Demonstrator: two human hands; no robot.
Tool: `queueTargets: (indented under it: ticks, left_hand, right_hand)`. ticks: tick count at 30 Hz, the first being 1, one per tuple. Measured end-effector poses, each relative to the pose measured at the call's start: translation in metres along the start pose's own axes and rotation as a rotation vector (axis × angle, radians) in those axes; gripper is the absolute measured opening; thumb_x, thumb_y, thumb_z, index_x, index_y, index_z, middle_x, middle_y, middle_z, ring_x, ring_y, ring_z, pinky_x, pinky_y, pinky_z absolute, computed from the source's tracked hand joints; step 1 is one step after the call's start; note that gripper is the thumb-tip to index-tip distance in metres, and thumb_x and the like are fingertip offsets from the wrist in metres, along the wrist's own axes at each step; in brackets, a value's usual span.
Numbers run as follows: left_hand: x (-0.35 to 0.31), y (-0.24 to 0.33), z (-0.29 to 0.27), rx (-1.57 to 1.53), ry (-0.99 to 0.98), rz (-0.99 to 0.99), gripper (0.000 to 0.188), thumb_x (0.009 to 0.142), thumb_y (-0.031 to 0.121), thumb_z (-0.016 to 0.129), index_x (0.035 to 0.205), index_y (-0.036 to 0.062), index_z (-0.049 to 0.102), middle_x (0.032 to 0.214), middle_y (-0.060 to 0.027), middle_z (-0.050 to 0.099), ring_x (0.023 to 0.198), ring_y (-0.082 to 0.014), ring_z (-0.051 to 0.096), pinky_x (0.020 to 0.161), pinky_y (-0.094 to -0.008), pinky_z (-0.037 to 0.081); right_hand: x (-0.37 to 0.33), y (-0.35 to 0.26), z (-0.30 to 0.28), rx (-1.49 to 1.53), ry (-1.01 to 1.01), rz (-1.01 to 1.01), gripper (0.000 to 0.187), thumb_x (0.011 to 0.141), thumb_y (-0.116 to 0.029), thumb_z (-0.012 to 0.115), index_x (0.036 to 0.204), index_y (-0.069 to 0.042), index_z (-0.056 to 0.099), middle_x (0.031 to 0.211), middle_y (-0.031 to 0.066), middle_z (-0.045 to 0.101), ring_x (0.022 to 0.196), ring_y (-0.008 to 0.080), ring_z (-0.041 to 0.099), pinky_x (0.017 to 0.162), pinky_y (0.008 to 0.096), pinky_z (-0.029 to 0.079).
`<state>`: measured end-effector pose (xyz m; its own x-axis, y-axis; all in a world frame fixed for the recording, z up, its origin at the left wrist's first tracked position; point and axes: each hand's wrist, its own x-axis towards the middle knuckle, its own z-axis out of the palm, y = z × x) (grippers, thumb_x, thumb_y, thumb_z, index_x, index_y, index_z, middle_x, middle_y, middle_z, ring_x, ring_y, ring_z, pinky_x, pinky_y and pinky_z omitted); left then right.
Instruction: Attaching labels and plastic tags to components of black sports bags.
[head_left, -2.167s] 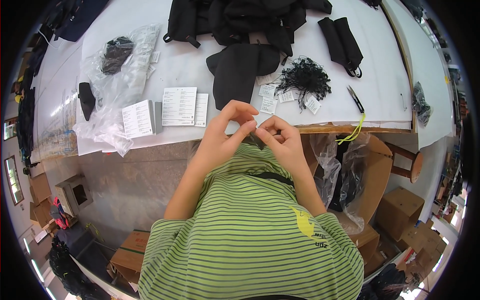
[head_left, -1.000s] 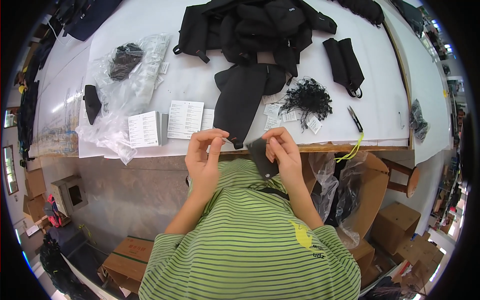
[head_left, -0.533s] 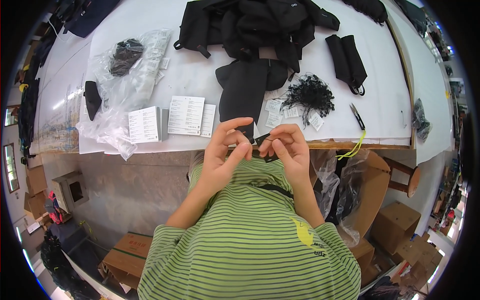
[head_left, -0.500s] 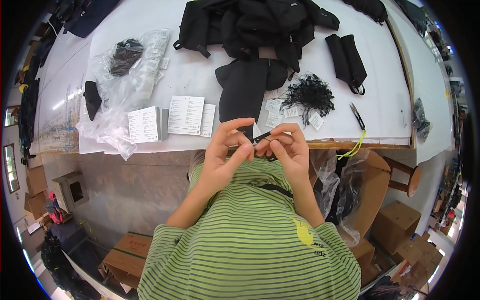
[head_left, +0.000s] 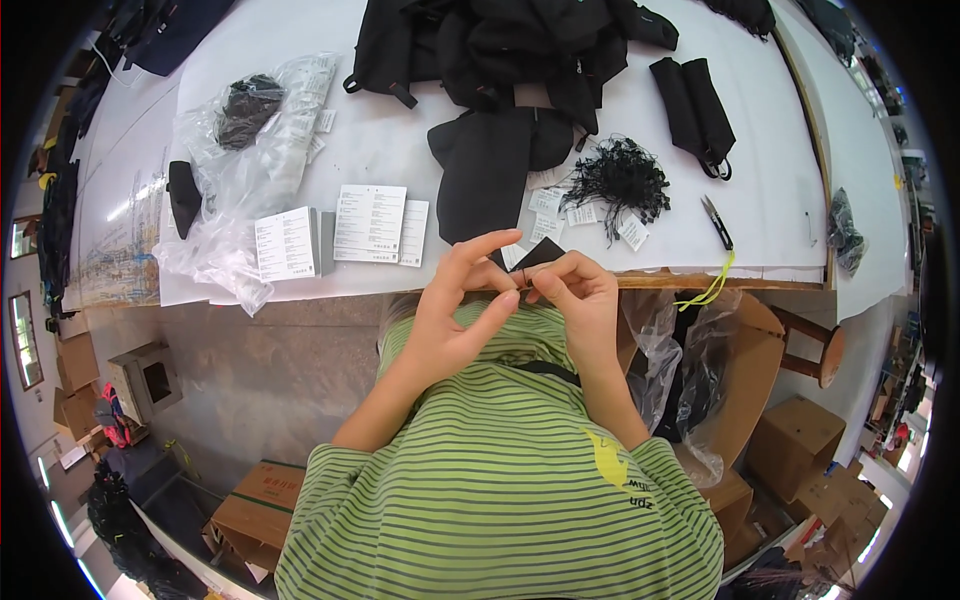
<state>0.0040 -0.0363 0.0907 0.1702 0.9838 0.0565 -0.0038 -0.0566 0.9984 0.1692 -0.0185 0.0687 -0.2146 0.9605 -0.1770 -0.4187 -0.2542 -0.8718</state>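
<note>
My right hand (head_left: 585,297) is closed, thumb and index finger pinching a thin black string. Beside those fingertips a small black hang tag (head_left: 537,254) shows, with a white card (head_left: 514,256) next to it. My left hand (head_left: 455,305) meets the right at the table's front edge. Its index finger is stretched out, while its thumb and another finger come together near the string's end. Just beyond the hands lies a flat black fabric pouch (head_left: 484,185). Right of it sits a heap of black tag strings (head_left: 617,185) with white labels (head_left: 547,202).
Stacks of white printed cards (head_left: 370,222) and a clear plastic bag (head_left: 262,165) lie left. Black bags (head_left: 510,45) are piled at the back. Small scissors (head_left: 717,222) with a yellow cord lie right, near a black pouch (head_left: 692,115). An open carton (head_left: 740,370) stands below the table.
The black tag between my hands has turned and now shows its broad face above the fingertips. My left thumb and index finger have spread wider apart.
</note>
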Motion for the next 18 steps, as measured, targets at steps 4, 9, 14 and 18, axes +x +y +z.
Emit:
queueTargets:
  ticks: [4,9,14,18]
  left_hand:
    - [0.000,-0.002,0.000,0.056,-0.004,0.024,0.053,0.084,0.002,0.061,0.133,0.0002,0.041,0.074,0.0008,0.060,0.079,-0.0081,0.051,0.087,-0.0272,0.037]
    - [0.000,-0.003,-0.005,0.166,-0.064,0.069,0.054,0.083,0.001,0.061,0.133,0.0002,0.042,0.073,0.0014,0.060,0.078,-0.0083,0.050,0.088,-0.0265,0.035]
    - [0.001,-0.001,-0.012,0.264,-0.137,0.056,0.056,0.082,0.005,0.066,0.133,0.0028,0.044,0.071,0.0020,0.059,0.077,-0.0092,0.052,0.088,-0.0260,0.035]
    - [0.002,-0.008,-0.014,0.231,-0.145,-0.027,0.058,0.078,0.013,0.073,0.130,0.0074,0.049,0.084,-0.0011,0.062,0.079,-0.0113,0.053,0.091,-0.0285,0.035]
  right_hand:
    - [-0.001,0.002,-0.001,-0.024,-0.013,0.019,0.008,0.085,-0.005,0.068,0.085,0.002,0.066,0.084,0.0109,0.070,0.078,0.0125,0.065,0.071,0.0252,0.051]
    - [-0.002,0.000,0.000,-0.071,-0.002,0.074,0.007,0.082,-0.006,0.071,0.083,0.000,0.068,0.080,0.0059,0.068,0.074,0.0096,0.062,0.070,0.0232,0.049]
    - [-0.001,-0.007,-0.009,-0.321,-0.110,-0.007,0.008,0.078,-0.005,0.074,0.077,-0.001,0.067,0.077,0.0022,0.066,0.069,0.0067,0.057,0.066,0.0220,0.045]
    - [-0.004,-0.012,-0.010,-0.313,-0.202,-0.026,0.008,0.079,-0.004,0.072,0.075,-0.001,0.065,0.075,0.0010,0.063,0.067,0.0064,0.053,0.064,0.0227,0.043]
